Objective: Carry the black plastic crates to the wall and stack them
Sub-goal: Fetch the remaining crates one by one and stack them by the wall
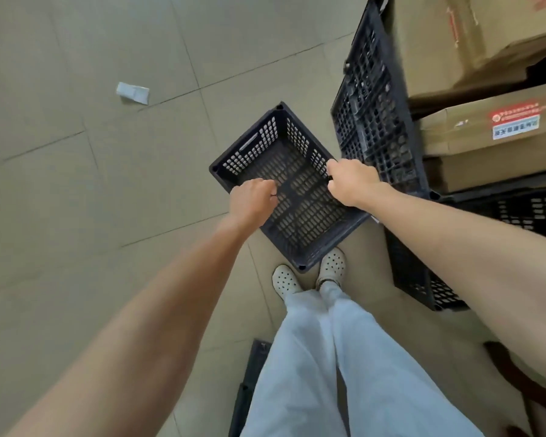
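Both hands hold one empty black perforated plastic crate [292, 187] above the beige tiled floor [76, 184]: the left hand [254, 200] has its grip curled over the near-left long rim, the right hand [352, 181] over the opposite rim. This looks like the carrying step. Just right of the right grip stand more black latticed crates [375, 115] against brown cardboard boxes [486, 127]; next, the crate likely needs levelling and lowering squarely onto a stack.
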Demonstrator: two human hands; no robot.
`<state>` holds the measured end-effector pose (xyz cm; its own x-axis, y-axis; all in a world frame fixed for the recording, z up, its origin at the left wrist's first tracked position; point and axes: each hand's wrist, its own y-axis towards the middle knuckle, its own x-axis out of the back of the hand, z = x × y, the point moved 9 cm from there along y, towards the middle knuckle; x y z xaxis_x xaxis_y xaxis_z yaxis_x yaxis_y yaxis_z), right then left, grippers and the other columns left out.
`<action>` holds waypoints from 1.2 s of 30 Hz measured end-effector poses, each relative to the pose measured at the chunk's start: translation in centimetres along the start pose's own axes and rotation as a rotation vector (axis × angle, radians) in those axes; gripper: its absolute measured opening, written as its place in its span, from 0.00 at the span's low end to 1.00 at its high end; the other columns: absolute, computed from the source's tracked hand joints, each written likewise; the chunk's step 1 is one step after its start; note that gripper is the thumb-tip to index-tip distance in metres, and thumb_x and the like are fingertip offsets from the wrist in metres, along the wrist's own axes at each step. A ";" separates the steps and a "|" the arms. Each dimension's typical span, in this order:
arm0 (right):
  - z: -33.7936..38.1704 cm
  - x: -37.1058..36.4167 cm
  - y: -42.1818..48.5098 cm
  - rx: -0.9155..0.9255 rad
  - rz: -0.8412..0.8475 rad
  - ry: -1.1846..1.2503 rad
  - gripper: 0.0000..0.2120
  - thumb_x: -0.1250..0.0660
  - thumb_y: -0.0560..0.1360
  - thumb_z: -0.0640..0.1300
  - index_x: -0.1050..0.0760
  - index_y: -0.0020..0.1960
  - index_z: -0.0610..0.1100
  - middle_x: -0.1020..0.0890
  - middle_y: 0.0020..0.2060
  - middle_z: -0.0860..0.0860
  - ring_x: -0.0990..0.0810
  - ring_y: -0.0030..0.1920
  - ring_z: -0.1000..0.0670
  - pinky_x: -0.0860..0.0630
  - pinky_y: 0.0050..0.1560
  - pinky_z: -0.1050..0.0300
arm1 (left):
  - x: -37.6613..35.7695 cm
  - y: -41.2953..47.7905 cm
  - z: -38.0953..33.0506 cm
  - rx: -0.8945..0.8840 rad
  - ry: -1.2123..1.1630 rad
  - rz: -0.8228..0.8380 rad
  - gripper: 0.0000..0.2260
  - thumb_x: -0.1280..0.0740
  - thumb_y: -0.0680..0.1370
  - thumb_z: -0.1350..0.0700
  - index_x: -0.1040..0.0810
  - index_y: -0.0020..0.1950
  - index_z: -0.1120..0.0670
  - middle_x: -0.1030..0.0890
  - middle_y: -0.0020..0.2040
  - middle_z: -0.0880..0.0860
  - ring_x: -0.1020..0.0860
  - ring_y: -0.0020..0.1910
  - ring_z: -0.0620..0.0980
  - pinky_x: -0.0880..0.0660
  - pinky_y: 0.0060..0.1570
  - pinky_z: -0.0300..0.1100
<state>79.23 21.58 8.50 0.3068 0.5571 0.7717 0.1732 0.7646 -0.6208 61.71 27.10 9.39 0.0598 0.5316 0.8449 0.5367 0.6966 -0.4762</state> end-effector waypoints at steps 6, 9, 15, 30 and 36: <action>-2.6 -5.5 6.2 -0.038 0.059 0.015 0.20 0.44 0.82 0.46 0.37 0.71 0.41 0.28 0.65 0.42 0.28 0.63 0.38 0.28 0.55 0.43 | -6.6 3.3 3.6 0.212 -0.173 -0.080 0.10 0.36 0.79 0.49 0.21 0.55 0.52 0.19 0.54 0.50 0.22 0.55 0.53 0.24 0.50 0.47; -4.2 -8.6 9.7 -0.081 0.051 0.041 0.21 0.45 0.82 0.49 0.38 0.71 0.40 0.30 0.66 0.42 0.30 0.66 0.38 0.29 0.57 0.42 | -10.8 4.2 6.1 0.375 -0.289 -0.142 0.13 0.35 0.77 0.46 0.21 0.58 0.49 0.20 0.56 0.49 0.24 0.58 0.52 0.24 0.49 0.47; -6.1 -15.5 16.9 -0.126 0.055 0.061 0.31 0.44 0.82 0.51 0.51 0.78 0.39 0.44 0.77 0.42 0.41 0.75 0.39 0.34 0.67 0.41 | -20.5 5.2 11.1 0.666 -0.454 -0.225 0.30 0.28 0.74 0.49 0.35 0.73 0.49 0.40 0.75 0.53 0.39 0.74 0.54 0.29 0.64 0.51; -9.5 -19.1 24.8 -0.415 0.091 0.428 0.43 0.34 0.74 0.58 0.48 0.78 0.38 0.42 0.76 0.41 0.37 0.73 0.38 0.36 0.68 0.44 | -31.4 8.0 16.0 1.049 -1.398 -0.004 0.41 0.22 0.68 0.46 0.37 0.74 0.58 0.31 0.72 0.55 0.30 0.70 0.59 0.31 0.65 0.52; -8.3 -17.9 22.8 -0.460 0.088 0.416 0.44 0.34 0.75 0.57 0.53 0.79 0.39 0.42 0.77 0.39 0.38 0.74 0.36 0.38 0.71 0.41 | -29.9 4.9 17.4 1.102 -1.389 -0.047 0.47 0.21 0.68 0.49 0.46 0.76 0.58 0.35 0.75 0.56 0.33 0.72 0.60 0.34 0.67 0.58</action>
<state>85.50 26.34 -20.59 0.6609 0.3681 0.6540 0.4875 0.4520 -0.7470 47.93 22.96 -22.45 -0.9410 0.0742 0.3301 -0.2792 0.3810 -0.8814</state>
